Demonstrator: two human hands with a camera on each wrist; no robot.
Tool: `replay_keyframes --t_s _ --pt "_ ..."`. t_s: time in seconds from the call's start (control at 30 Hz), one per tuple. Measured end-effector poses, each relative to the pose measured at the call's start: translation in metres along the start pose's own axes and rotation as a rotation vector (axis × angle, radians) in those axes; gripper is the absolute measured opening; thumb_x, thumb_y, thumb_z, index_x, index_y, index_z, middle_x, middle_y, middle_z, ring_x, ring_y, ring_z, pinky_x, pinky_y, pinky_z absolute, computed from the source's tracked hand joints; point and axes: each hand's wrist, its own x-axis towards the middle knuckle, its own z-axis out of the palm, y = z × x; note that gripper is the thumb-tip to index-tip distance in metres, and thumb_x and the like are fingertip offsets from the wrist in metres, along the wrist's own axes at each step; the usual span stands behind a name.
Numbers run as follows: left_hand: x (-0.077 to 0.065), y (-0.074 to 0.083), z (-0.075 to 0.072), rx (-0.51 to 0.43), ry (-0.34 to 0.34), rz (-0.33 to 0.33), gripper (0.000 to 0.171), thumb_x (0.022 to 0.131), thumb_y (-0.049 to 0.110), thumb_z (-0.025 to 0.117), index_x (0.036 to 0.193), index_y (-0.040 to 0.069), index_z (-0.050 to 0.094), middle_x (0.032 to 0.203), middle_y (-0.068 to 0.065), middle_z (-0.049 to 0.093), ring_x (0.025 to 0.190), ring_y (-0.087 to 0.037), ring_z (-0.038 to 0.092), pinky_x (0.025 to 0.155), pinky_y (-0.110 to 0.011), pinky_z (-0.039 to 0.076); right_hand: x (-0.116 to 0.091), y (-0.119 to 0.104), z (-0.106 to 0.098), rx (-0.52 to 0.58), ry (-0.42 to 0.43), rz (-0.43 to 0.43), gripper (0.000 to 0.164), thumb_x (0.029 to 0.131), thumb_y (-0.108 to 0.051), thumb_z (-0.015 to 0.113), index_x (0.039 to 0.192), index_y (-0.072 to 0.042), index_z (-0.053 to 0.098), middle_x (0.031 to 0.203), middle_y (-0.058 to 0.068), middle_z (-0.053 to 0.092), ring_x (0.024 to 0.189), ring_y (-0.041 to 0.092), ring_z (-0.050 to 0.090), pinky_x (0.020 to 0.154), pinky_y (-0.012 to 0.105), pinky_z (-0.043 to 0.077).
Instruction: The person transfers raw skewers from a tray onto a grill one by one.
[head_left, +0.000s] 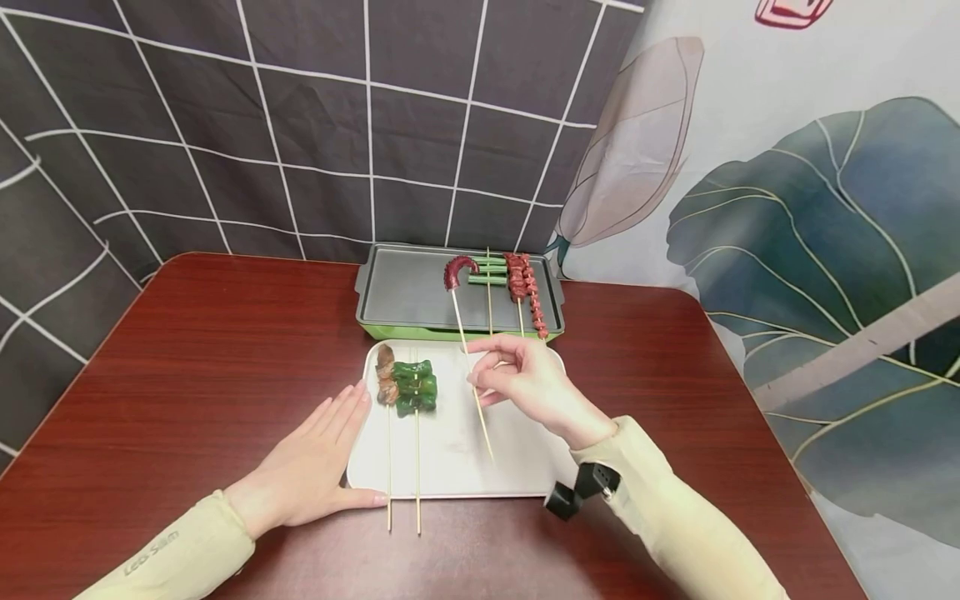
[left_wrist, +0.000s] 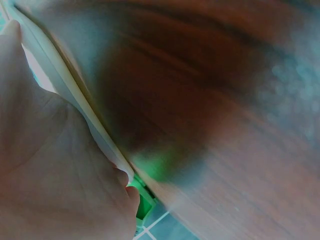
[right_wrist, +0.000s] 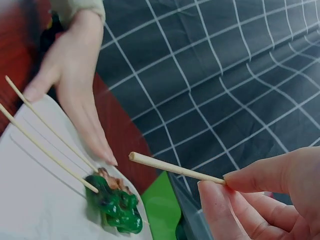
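My right hand (head_left: pixel 528 379) pinches the stick of a skewer topped by a curled dark red octopus tentacle (head_left: pixel 452 273). It is held above the white tray (head_left: pixel 457 475), the tentacle overlapping the grill pan (head_left: pixel 408 287) in the head view. In the right wrist view, thumb and fingers grip the bamboo stick (right_wrist: pixel 175 169) near its blunt end. Straight-fingered, my left hand (head_left: pixel 315 458) lies along the tray's left edge, thumb at the front corner. On the tray's left lie a skewer of brownish pieces (head_left: pixel 387 375) and a green pepper skewer (head_left: pixel 416 387), sticks jutting over the front rim.
The grey grill pan with a green base stands behind the tray. On its right side lie a skewer of green stalks (head_left: pixel 487 271), a red meat skewer (head_left: pixel 516 279) and one of small red pieces (head_left: pixel 534 300). A grid-patterned cloth (head_left: pixel 315 125) hangs behind the table (head_left: pixel 187 350).
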Motion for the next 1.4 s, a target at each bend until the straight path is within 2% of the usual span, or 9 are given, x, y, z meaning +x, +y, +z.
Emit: replay_keyframes --t_s 0.27,0.43,0.6,0.73,0.87,1.03,1.4 --pt "-0.001 0.0 0.001 -0.005 0.002 0.004 0.12 0.085 0.082 0.052 0.154 -0.013 0.027 0.162 -0.029 0.021 0.149 -0.041 0.023 0.121 -0.052 0.022 0.04 -0.002 -0.001 -0.027 0.051 0.072 0.04 0.091 0.007 0.061 0.131 0.008 0.062 0.093 0.016 0.071 0.077 0.022 0.071 0.074 0.039 0.063" --pt "-0.001 -0.001 0.002 0.007 0.007 0.008 0.12 0.086 0.082 0.052 0.154 -0.013 0.027 0.162 -0.029 0.022 0.149 -0.041 0.023 0.121 -0.051 0.022 0.063 -0.006 -0.003 -0.016 0.069 0.093 0.041 0.092 0.006 0.06 0.132 0.009 0.061 0.098 0.024 0.071 0.073 0.018 0.071 0.075 0.037 0.063" --pt "-0.001 -0.001 0.002 0.004 0.009 0.006 0.119 0.086 0.082 0.051 0.154 -0.013 0.027 0.162 -0.029 0.022 0.149 -0.041 0.024 0.121 -0.051 0.022 0.084 -0.007 -0.005 -0.005 0.098 0.16 0.039 0.092 0.006 0.063 0.131 0.007 0.063 0.109 0.032 0.069 0.07 0.014 0.069 0.075 0.035 0.062" --pt "-0.002 0.0 0.002 0.002 0.005 0.004 0.12 0.086 0.082 0.051 0.154 -0.013 0.027 0.162 -0.029 0.021 0.149 -0.041 0.023 0.121 -0.051 0.022 0.098 -0.004 -0.005 -0.001 0.108 0.229 0.039 0.093 0.005 0.064 0.131 0.007 0.063 0.105 0.028 0.071 0.07 0.014 0.07 0.075 0.031 0.062" --pt "-0.002 0.0 0.002 0.002 0.004 0.001 0.12 0.086 0.082 0.052 0.154 -0.013 0.026 0.162 -0.029 0.021 0.149 -0.041 0.023 0.121 -0.051 0.022 0.107 -0.001 -0.004 -0.005 0.118 0.279 0.037 0.094 0.004 0.066 0.131 0.006 0.064 0.099 0.022 0.073 0.069 0.014 0.07 0.073 0.029 0.062" --pt "-0.001 0.0 0.001 0.001 0.014 0.007 0.119 0.086 0.081 0.052 0.154 -0.013 0.026 0.162 -0.029 0.021 0.149 -0.042 0.024 0.12 -0.052 0.023 0.112 -0.002 -0.001 -0.011 0.128 0.297 0.035 0.094 0.004 0.066 0.129 0.006 0.065 0.094 0.019 0.073 0.066 0.013 0.069 0.071 0.028 0.062" --pt "0.0 -0.001 0.002 0.003 0.017 0.011 0.12 0.086 0.081 0.052 0.154 -0.013 0.026 0.162 -0.029 0.021 0.149 -0.042 0.024 0.12 -0.051 0.023 0.114 -0.002 -0.001 0.005 0.122 0.316 0.038 0.093 0.002 0.07 0.131 0.004 0.064 0.1 0.02 0.074 0.068 0.015 0.07 0.071 0.028 0.062"
